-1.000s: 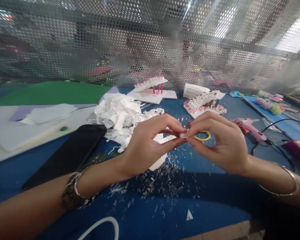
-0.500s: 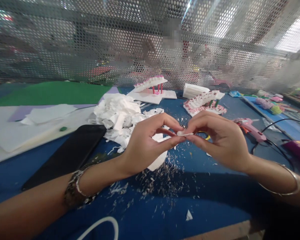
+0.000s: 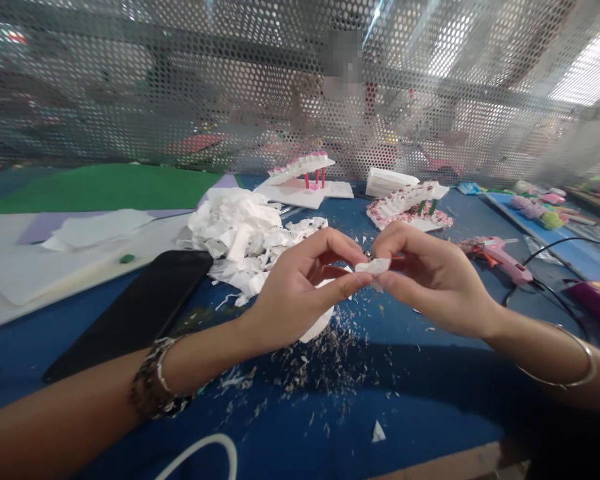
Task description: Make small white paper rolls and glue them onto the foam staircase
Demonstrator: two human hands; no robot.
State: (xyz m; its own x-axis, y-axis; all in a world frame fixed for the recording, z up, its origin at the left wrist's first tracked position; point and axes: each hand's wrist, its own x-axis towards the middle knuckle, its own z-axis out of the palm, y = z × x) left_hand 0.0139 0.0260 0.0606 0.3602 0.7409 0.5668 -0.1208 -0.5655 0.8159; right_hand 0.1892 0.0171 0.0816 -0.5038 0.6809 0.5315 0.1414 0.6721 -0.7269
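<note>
Between the fingertips of both hands is a small piece of white paper (image 3: 373,267), curled and held above the table. My left hand (image 3: 307,287) pinches its left end between thumb and fingers. At the right end, the thumb and fingers of my right hand (image 3: 430,280) are closed on the same piece. Behind and left of my left hand lies a heap of torn white tissue paper (image 3: 237,223). Under the hands, a white paper piece (image 3: 317,325) shows partly, with many tiny dark and pale scraps (image 3: 325,360) scattered over the blue table (image 3: 280,447).
A black phone (image 3: 130,313) lies left of my left forearm. Two white paper models (image 3: 300,167) (image 3: 410,203) stand at the back. A pink glue gun (image 3: 505,257) with its cable lies right. Green sheet (image 3: 105,187) and perforated metal screen (image 3: 230,87) are behind.
The paper piece has turned between the fingertips, so more of its white face shows. The right fingers have shifted slightly, and both hands stay in nearly the same place.
</note>
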